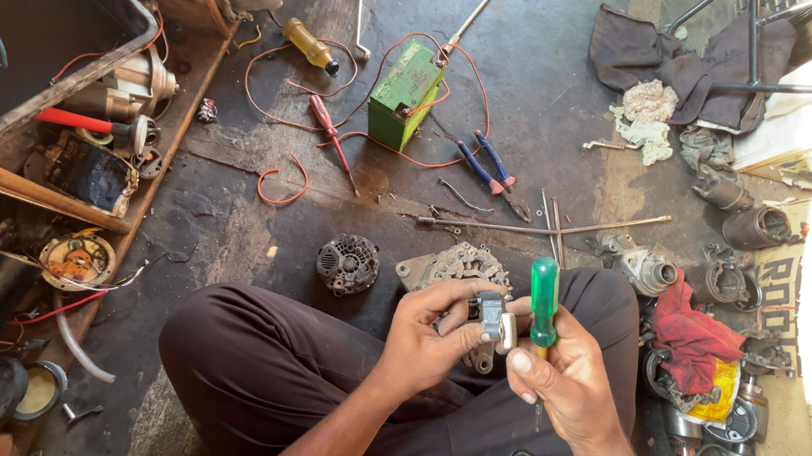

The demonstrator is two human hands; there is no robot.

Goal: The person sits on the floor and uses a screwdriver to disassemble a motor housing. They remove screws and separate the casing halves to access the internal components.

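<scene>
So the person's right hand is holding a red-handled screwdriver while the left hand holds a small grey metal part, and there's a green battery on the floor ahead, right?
Not quite. The head view shows the screwdriver in the right hand has a green handle, not red. The rest holds: the left hand holds a small grey metal part, and a green battery sits on the floor ahead.

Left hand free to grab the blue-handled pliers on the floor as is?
Probably not as is. The left hand pinches a small metal part, so its fingers are taken. The blue-handled pliers lie in the open on the floor, uncovered, but well ahead past the alternator housing; a forward lean looks needed.
</scene>
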